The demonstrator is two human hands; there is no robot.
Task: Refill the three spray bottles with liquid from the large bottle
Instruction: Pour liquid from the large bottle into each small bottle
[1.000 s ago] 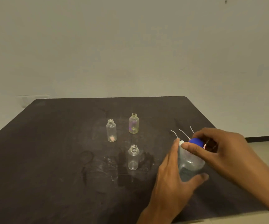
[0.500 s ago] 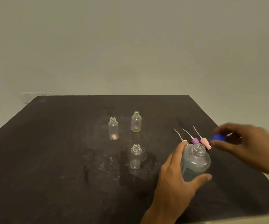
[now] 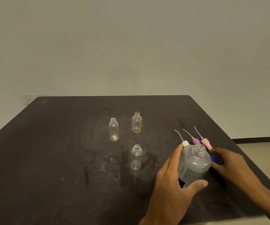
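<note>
— Large clear plastic bottle [image 3: 193,164], lower right of frame, uncapped: where's it held?
— My left hand [image 3: 171,181] wraps it; right hand [image 3: 228,161] pinches its blue cap [image 3: 213,158]. Next, I'd judge, pouring into the nearest small clear bottle [image 3: 136,157].

A dark, matt counter [image 3: 49,159] is seen, scuffed with pale scratches and smears around the nearest small bottle [image 3: 136,157]. That bottle and the two behind it [image 3: 114,129] [image 3: 136,122] appear as clear, glossy plastic. The large bottle [image 3: 193,164], to its right, looks translucent and cloudy, with a printed label.
</note>
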